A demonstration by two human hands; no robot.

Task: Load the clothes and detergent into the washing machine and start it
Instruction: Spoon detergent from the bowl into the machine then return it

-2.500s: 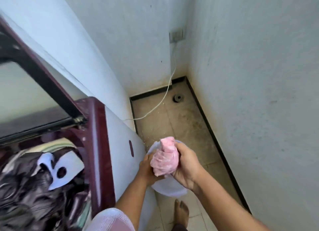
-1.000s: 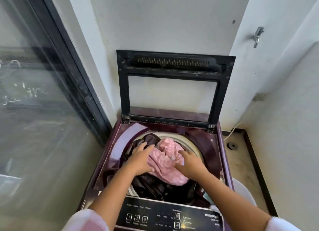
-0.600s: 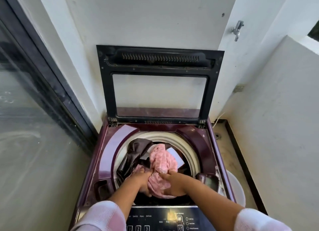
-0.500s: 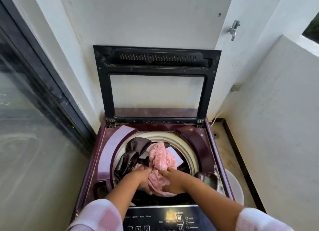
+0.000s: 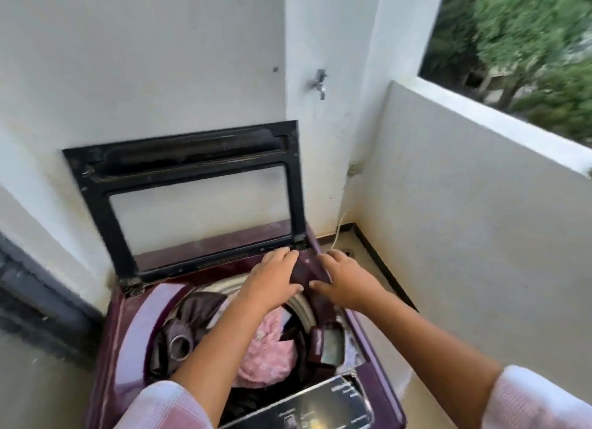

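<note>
The maroon top-load washing machine (image 5: 128, 326) stands in front of me with its black-framed glass lid (image 5: 192, 204) raised against the wall. In the drum lie a pink garment (image 5: 269, 348) and dark brown clothes (image 5: 189, 319). My left hand (image 5: 272, 278) and my right hand (image 5: 344, 279) hover over the machine's back right corner, fingers spread and relaxed, holding nothing. A small maroon detergent compartment (image 5: 326, 343) sits at the drum's right edge. The black control panel (image 5: 320, 409) is at the bottom.
A metal tap (image 5: 318, 84) sticks out of the white wall above the machine. A low white parapet wall (image 5: 480, 204) runs along the right, with trees beyond. A dark window frame (image 5: 38, 300) is at the left. A cord (image 5: 339, 227) hangs into the corner.
Both hands have let go of the pink garment in the drum and moved up and right to the machine's back right corner. My view has swung right.
</note>
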